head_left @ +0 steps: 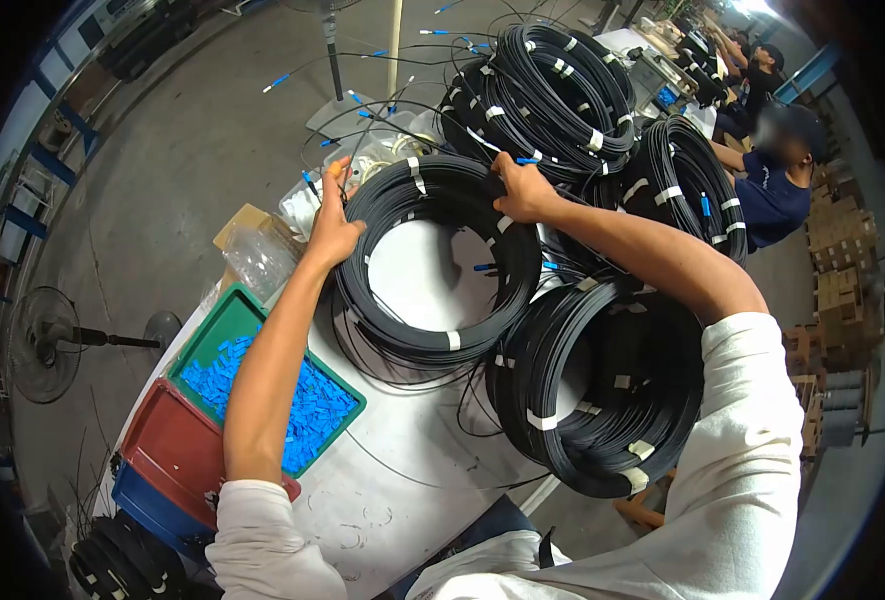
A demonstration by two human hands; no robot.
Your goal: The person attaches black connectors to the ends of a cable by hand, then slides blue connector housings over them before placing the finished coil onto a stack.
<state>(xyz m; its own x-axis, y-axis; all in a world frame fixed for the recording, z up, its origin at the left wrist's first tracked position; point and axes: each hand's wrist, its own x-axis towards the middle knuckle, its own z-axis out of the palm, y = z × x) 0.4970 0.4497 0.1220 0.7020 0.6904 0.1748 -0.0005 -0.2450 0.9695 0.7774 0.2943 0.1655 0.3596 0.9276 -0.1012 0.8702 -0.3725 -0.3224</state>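
A coil of black cable [432, 345], bound with white tape bands, is between my hands over the white table. My left hand [335, 228] grips its left rim, thumb on the near side and fingers pointing up. My right hand [524, 190] has its fingers bent round the upper right rim. Close to the right fingers is a blue connector [527, 161] on a cable end; another blue connector [309, 181] sticks up beside the left fingers. Loose cable loops hang under the coil's lower left side.
A green tray [360, 408] of small blue parts lies under my left forearm, beside a red tray [167, 430]. More black coils [562, 100] are piled behind; another coil stack [542, 400] stands at the right. Co-workers [777, 190] sit at the far right. A fan [47, 340] stands left.
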